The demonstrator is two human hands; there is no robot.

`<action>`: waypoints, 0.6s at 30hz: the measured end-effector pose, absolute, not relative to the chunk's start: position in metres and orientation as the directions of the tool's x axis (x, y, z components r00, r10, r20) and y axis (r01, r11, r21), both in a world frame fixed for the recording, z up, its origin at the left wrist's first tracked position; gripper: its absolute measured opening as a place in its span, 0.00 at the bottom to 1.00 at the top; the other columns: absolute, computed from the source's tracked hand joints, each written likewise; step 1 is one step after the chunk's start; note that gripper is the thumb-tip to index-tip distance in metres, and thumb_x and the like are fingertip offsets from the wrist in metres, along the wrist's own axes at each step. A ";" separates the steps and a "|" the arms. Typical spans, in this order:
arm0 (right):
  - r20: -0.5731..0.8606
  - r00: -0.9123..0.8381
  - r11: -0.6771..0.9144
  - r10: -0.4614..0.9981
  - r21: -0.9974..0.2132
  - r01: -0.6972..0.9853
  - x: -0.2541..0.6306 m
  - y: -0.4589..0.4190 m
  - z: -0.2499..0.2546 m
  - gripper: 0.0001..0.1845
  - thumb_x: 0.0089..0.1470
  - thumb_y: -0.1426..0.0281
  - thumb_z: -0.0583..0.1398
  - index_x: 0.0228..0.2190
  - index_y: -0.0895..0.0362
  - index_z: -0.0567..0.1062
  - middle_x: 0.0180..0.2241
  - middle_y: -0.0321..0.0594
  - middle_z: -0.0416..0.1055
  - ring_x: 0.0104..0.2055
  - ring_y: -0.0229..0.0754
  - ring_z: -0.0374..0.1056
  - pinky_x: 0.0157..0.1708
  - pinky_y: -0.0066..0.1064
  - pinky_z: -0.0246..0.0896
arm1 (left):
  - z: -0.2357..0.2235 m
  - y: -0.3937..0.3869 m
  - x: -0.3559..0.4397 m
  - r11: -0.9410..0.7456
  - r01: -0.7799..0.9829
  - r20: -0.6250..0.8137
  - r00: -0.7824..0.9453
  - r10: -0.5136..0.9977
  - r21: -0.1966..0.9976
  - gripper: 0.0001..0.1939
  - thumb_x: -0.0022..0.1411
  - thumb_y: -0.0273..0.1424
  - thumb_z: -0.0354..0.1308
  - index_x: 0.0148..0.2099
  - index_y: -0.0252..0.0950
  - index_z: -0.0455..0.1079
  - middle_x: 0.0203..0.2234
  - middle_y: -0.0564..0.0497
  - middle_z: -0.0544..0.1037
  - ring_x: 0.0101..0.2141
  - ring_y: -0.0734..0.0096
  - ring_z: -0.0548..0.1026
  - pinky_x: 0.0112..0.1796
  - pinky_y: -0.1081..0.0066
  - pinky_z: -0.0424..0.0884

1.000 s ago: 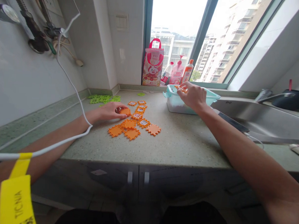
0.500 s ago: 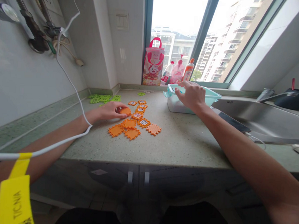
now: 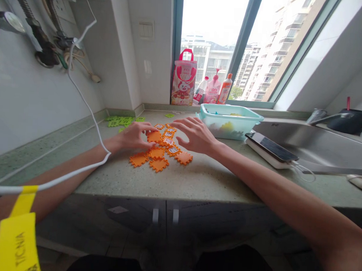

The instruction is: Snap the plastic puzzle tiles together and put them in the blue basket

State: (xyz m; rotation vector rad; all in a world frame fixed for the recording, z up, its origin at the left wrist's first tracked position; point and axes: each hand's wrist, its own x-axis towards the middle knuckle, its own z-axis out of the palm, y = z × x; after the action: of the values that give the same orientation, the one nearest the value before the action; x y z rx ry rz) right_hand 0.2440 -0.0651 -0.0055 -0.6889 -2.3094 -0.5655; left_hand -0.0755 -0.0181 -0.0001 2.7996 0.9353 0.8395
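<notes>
My left hand (image 3: 133,136) has its thumb and fingers closed on the edge of a plain orange puzzle tile (image 3: 153,137) with toothed sides. To the right, my right hand (image 3: 195,137) hovers over or beside the pile with fingers stretched and apart, and nothing shows in it. Between the hands lie several orange tiles with white printed faces, such as the printed tile (image 3: 172,150). Nearer me are plain orange tiles, among them a loose orange tile (image 3: 159,164) and a lighter orange tile (image 3: 184,158). My right fingers partly hide the farther tiles.
Green puzzle tiles (image 3: 121,121) lie at the back left. A pale teal tub (image 3: 229,131) with coloured pieces stands behind my right hand. A phone on a white block (image 3: 272,149) sits by the sink (image 3: 324,145). A white cable (image 3: 92,111) hangs across the left side.
My right hand has moved left and down from above the teal tub to the orange tiles, uncovering the tub and phone. My left hand still grips its tile, now tilted up slightly.
</notes>
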 end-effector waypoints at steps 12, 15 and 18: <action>0.584 -0.802 0.804 0.123 0.415 0.426 0.230 -0.061 -0.017 0.14 0.72 0.68 0.61 0.55 0.48 0.81 0.55 0.42 0.81 0.50 0.44 0.77 0.48 0.37 0.70 | 0.000 -0.044 -0.042 -0.890 0.355 0.484 0.748 0.454 0.287 0.16 0.58 0.38 0.68 0.48 0.38 0.86 0.36 0.50 0.84 0.34 0.67 0.75 0.40 0.67 0.74; 0.588 -0.801 0.783 0.113 0.443 0.436 0.231 -0.064 -0.013 0.13 0.74 0.67 0.60 0.53 0.46 0.82 0.52 0.40 0.83 0.47 0.43 0.78 0.45 0.36 0.70 | 0.000 -0.046 -0.041 -0.857 0.392 0.441 0.739 0.510 0.334 0.19 0.59 0.40 0.68 0.49 0.38 0.86 0.38 0.49 0.86 0.34 0.66 0.76 0.41 0.66 0.75; 0.605 -0.783 0.769 0.141 0.431 0.472 0.232 -0.065 -0.011 0.12 0.74 0.67 0.59 0.51 0.46 0.83 0.50 0.38 0.84 0.45 0.42 0.78 0.43 0.36 0.71 | 0.000 -0.045 -0.041 -0.827 0.420 0.421 0.717 0.555 0.375 0.22 0.59 0.43 0.67 0.51 0.39 0.85 0.43 0.48 0.88 0.36 0.65 0.78 0.42 0.65 0.76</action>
State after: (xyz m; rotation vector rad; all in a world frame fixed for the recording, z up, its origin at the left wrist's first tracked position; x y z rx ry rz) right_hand 0.2317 -0.0648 -0.0106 -0.4574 -2.4048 -0.7868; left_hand -0.0414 -0.0446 -0.0002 2.6711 0.7729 0.7744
